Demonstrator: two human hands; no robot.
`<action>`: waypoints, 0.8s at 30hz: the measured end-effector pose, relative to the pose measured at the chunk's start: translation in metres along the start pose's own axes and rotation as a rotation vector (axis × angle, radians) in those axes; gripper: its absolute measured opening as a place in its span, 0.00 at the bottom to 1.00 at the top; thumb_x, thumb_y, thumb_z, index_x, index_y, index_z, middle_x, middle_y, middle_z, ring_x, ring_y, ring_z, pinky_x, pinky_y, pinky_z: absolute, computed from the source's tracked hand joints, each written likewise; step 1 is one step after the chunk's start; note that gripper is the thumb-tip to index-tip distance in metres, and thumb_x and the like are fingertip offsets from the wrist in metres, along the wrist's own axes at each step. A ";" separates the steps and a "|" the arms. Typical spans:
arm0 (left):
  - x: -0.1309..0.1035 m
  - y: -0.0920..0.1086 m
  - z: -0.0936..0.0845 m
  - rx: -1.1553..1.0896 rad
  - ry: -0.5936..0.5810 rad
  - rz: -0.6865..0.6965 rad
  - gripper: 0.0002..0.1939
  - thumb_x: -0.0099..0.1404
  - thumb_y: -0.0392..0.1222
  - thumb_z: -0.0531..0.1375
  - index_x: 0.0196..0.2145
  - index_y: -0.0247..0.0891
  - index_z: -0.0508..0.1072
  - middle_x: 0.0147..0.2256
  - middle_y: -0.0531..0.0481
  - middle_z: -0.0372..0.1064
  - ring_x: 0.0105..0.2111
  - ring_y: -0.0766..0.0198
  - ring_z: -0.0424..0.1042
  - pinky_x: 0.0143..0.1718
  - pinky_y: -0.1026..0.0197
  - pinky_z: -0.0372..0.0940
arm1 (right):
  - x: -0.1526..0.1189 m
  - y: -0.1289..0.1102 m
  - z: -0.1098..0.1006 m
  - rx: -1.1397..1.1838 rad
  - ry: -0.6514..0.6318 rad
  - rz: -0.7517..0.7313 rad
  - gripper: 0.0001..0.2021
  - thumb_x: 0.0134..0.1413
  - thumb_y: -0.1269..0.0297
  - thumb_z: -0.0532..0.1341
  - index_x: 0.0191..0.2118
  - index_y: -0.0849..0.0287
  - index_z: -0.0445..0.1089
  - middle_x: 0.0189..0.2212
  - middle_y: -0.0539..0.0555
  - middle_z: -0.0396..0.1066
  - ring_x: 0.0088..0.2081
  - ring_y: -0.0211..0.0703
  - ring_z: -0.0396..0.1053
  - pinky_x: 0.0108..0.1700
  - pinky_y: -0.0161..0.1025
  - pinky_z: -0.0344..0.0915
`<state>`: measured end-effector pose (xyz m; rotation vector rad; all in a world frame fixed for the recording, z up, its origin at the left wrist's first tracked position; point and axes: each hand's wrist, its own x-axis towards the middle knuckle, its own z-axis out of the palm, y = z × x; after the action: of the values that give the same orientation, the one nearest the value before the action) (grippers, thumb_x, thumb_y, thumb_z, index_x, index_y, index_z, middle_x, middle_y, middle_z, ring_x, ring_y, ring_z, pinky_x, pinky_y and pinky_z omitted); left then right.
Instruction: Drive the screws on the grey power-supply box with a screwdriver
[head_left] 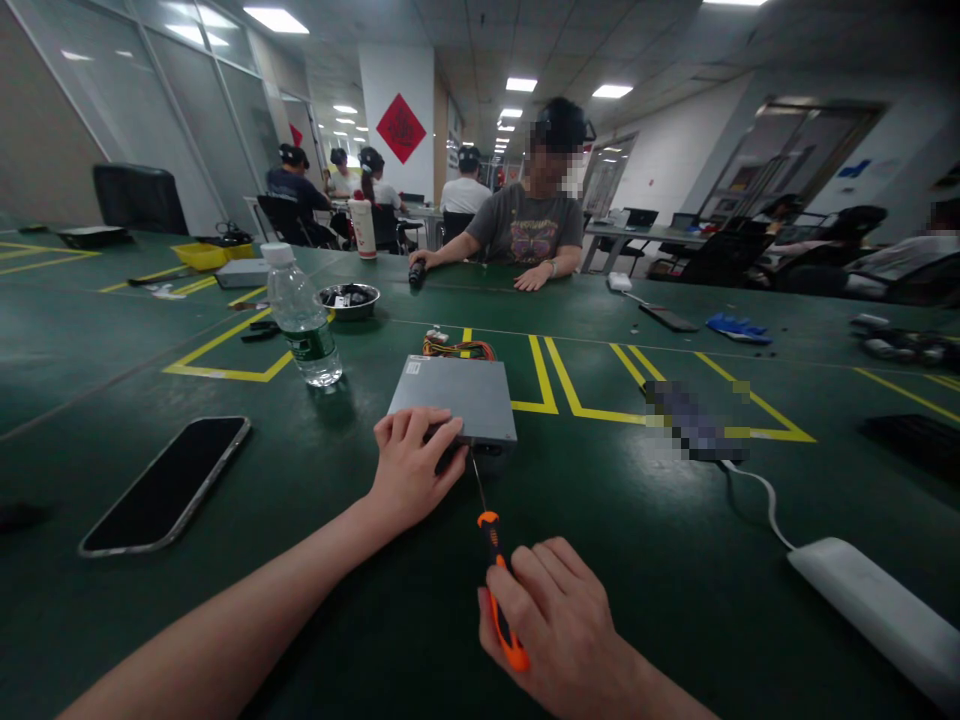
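Note:
A grey metal computer power supply (457,392) lies flat on the green table, with a bundle of coloured cables (459,347) at its far side. My left hand (414,468) grips its near left edge, fingers over the top and thumb along the front face. In my right hand (556,610) is an orange and black screwdriver (491,540), wrapped by the fingers around its handle. The screwdriver's thin shaft points away from me, and its tip meets the near face of the power supply, beside my left thumb. What the tip sits in is too small to tell.
Left of the power supply stand a water bottle (304,325) and a metal bowl (350,300) of small dark parts. A phone (169,485) lies at the near left. A white power strip (874,600) is on the right. Across the table sits a person (525,225).

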<state>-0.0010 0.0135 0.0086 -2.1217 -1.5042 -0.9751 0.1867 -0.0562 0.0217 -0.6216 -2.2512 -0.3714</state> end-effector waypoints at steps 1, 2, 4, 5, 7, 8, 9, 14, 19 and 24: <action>0.000 0.000 0.000 -0.001 0.001 -0.002 0.12 0.60 0.44 0.56 0.42 0.43 0.68 0.44 0.46 0.66 0.44 0.54 0.61 0.43 0.50 0.51 | 0.000 -0.001 0.000 -0.002 -0.019 -0.015 0.06 0.50 0.73 0.53 0.35 0.61 0.65 0.22 0.50 0.62 0.23 0.37 0.58 0.27 0.36 0.53; 0.000 0.000 0.001 -0.001 -0.001 -0.003 0.12 0.60 0.44 0.56 0.42 0.43 0.68 0.44 0.46 0.66 0.44 0.54 0.61 0.43 0.50 0.51 | 0.000 -0.001 0.000 -0.004 -0.037 -0.020 0.07 0.50 0.73 0.53 0.35 0.60 0.65 0.22 0.50 0.62 0.24 0.38 0.57 0.28 0.37 0.53; -0.001 0.000 0.001 0.001 -0.002 -0.004 0.12 0.60 0.44 0.56 0.42 0.43 0.68 0.44 0.46 0.66 0.44 0.54 0.61 0.43 0.50 0.51 | 0.001 -0.001 -0.002 0.002 -0.062 -0.012 0.07 0.50 0.71 0.53 0.34 0.58 0.67 0.22 0.51 0.61 0.25 0.39 0.57 0.28 0.38 0.53; -0.001 0.000 0.001 0.002 -0.003 -0.004 0.12 0.60 0.45 0.56 0.42 0.43 0.68 0.43 0.46 0.66 0.44 0.55 0.61 0.43 0.50 0.51 | 0.002 0.000 -0.003 0.005 -0.066 -0.007 0.07 0.51 0.68 0.53 0.34 0.58 0.67 0.22 0.51 0.61 0.25 0.39 0.57 0.28 0.38 0.53; 0.000 0.000 0.001 0.006 -0.001 -0.004 0.12 0.61 0.45 0.56 0.42 0.43 0.68 0.43 0.46 0.66 0.44 0.55 0.61 0.42 0.50 0.51 | 0.004 0.003 -0.006 0.003 -0.056 -0.005 0.08 0.53 0.63 0.54 0.36 0.59 0.67 0.22 0.51 0.61 0.25 0.39 0.58 0.28 0.37 0.52; 0.000 0.000 0.000 0.008 0.001 -0.002 0.11 0.61 0.44 0.56 0.42 0.43 0.68 0.43 0.46 0.66 0.44 0.55 0.61 0.42 0.50 0.51 | 0.004 0.004 -0.007 0.003 -0.049 -0.002 0.11 0.54 0.60 0.54 0.38 0.60 0.66 0.22 0.50 0.61 0.25 0.38 0.58 0.27 0.37 0.52; 0.000 0.001 0.000 0.010 0.002 0.001 0.11 0.61 0.44 0.56 0.42 0.43 0.68 0.43 0.46 0.66 0.44 0.55 0.61 0.42 0.51 0.51 | 0.004 0.005 -0.007 0.005 -0.039 0.003 0.12 0.55 0.59 0.54 0.40 0.62 0.65 0.22 0.50 0.62 0.24 0.37 0.58 0.27 0.37 0.53; 0.000 0.001 0.000 0.011 0.002 0.001 0.12 0.61 0.45 0.56 0.42 0.43 0.68 0.43 0.46 0.66 0.44 0.55 0.61 0.42 0.51 0.51 | 0.000 0.003 -0.003 0.014 0.000 0.031 0.06 0.52 0.71 0.55 0.38 0.63 0.63 0.22 0.50 0.64 0.23 0.35 0.58 0.27 0.36 0.54; -0.001 0.000 0.000 0.010 -0.005 -0.007 0.12 0.61 0.45 0.56 0.42 0.43 0.69 0.44 0.46 0.66 0.44 0.55 0.61 0.43 0.50 0.51 | 0.002 0.001 -0.005 0.002 -0.048 0.005 0.07 0.50 0.69 0.54 0.36 0.58 0.66 0.21 0.50 0.60 0.24 0.38 0.56 0.27 0.36 0.52; 0.000 0.000 0.000 0.009 -0.014 -0.010 0.12 0.60 0.45 0.56 0.43 0.43 0.69 0.44 0.46 0.66 0.44 0.55 0.61 0.43 0.50 0.51 | 0.003 0.008 -0.006 0.002 0.009 0.035 0.13 0.56 0.59 0.54 0.41 0.65 0.63 0.24 0.52 0.63 0.25 0.38 0.58 0.28 0.37 0.55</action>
<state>-0.0007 0.0134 0.0081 -2.1207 -1.5241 -0.9566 0.1928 -0.0516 0.0285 -0.6555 -2.2290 -0.3537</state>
